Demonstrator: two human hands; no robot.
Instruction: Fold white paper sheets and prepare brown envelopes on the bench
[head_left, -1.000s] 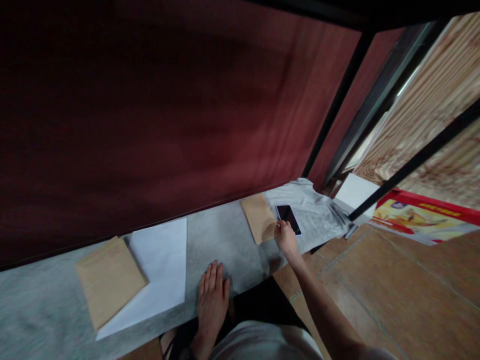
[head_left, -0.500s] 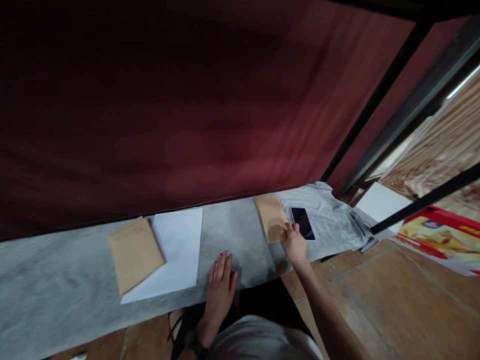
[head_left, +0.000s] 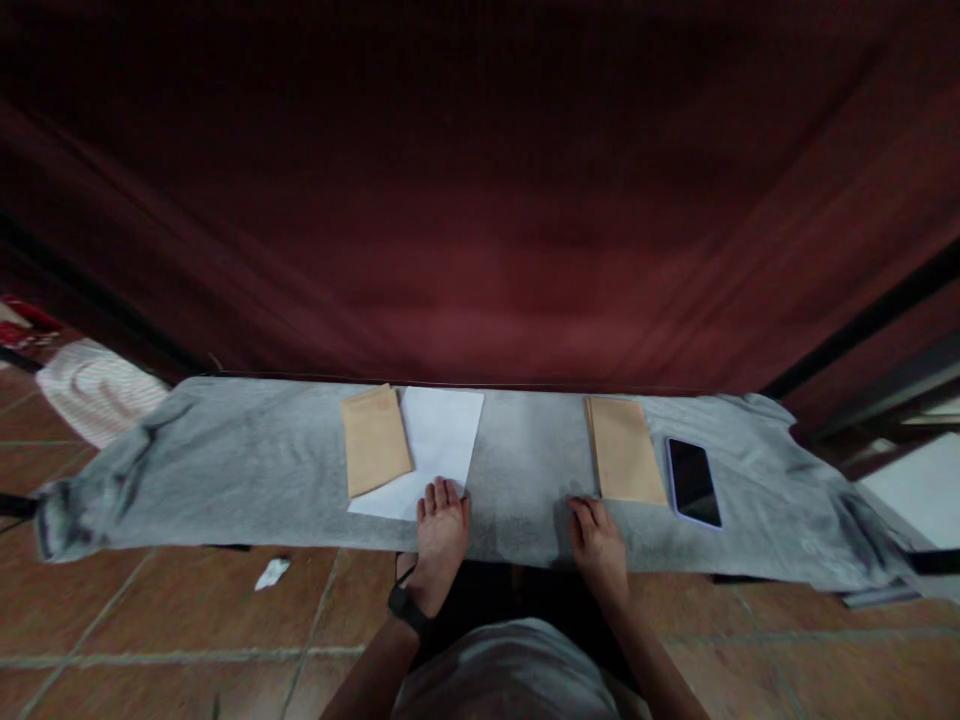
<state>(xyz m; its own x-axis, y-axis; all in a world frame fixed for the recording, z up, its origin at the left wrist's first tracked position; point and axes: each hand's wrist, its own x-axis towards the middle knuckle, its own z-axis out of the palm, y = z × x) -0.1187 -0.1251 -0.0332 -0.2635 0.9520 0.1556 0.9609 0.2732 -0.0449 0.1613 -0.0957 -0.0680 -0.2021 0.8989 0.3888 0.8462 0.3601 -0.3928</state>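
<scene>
My left hand (head_left: 441, 535) lies flat with its fingers stretched over the lower right corner of a white sheet of paper (head_left: 444, 430). A folded piece of brown paper (head_left: 375, 440), perhaps an envelope or bag, overlaps the sheet's left side. My right hand (head_left: 598, 545) rests loosely on the grey cloth, fingers slightly bent and nothing visible in them. Just above it, by the lower left corner, is a second brown paper piece (head_left: 628, 450), which looks like a stack or fold. To its right lies a phone (head_left: 694, 482) with a dark screen and a lilac edge.
Grey cloth (head_left: 247, 460) covers the long narrow surface before me. Dark red fabric (head_left: 480, 250) rises along its far edge. A striped cloth (head_left: 97, 390) hangs at the left, and a white box (head_left: 919, 490) stands at the right. A white scrap (head_left: 271, 573) lies on the tiled floor.
My view has swung left and levelled. My right hand has come off the right side of the right brown paper to below its lower left corner. My left hand now reaches onto the white sheet.
</scene>
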